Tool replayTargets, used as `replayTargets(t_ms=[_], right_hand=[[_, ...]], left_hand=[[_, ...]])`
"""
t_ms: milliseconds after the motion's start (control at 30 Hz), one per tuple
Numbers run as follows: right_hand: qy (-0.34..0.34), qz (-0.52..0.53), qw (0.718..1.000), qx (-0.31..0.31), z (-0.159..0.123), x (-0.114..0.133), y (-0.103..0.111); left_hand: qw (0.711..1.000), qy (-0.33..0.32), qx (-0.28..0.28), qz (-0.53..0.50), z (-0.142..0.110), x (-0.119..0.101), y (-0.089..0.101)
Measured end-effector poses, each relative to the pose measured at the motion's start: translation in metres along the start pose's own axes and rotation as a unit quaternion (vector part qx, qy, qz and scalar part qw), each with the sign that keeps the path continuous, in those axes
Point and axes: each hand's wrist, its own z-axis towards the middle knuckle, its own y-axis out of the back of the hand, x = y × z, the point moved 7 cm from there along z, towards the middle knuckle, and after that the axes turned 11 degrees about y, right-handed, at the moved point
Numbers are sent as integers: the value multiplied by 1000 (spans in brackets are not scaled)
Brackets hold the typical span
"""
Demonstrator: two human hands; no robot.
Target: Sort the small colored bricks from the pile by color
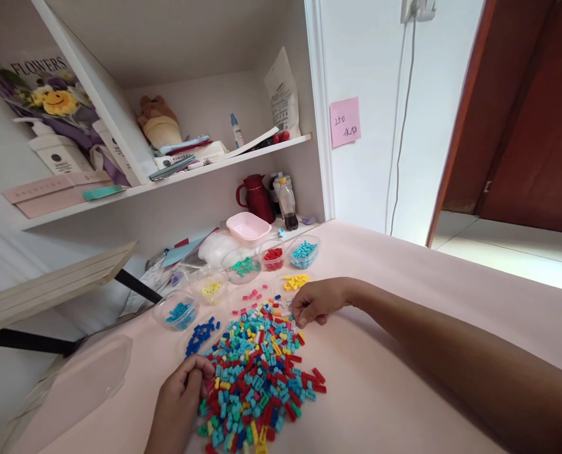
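A heap of small mixed-colour building bricks (pixel 255 359) lies spread on the pink tabletop. My left hand (pixel 182 391) is at the heap's left edge, fingers curled together against the bricks. A reddish-pink brick shows by its fingertips, but whether it is held cannot be made out. Across the heap, at its far right edge, my right hand (pixel 317 301) rests with fingers bent down and closed. Its fingertips are partly hidden, and anything in them is too small to name. Just beyond it are yellow bricks (pixel 296 282); dark blue bricks (pixel 202 335) lie beyond my left hand.
Clear tubs hold blue bricks (pixel 180 314), pale yellow bricks (pixel 211 289), green bricks (pixel 243 267), red bricks (pixel 272 257) and light blue bricks (pixel 304 250). Behind stand a pink basin (pixel 248 227), a red jug (pixel 258 197) and a bottle (pixel 287 205). A clear lid (pixel 89 378) lies left.
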Motion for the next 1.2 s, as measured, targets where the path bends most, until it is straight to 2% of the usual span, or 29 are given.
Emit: replayTargets(t_ms=[1200], right_hand=[[0,-2,1000,-9,-1,-1,1]], left_hand=[[1000,6,-3,-20,-3,-5,1]])
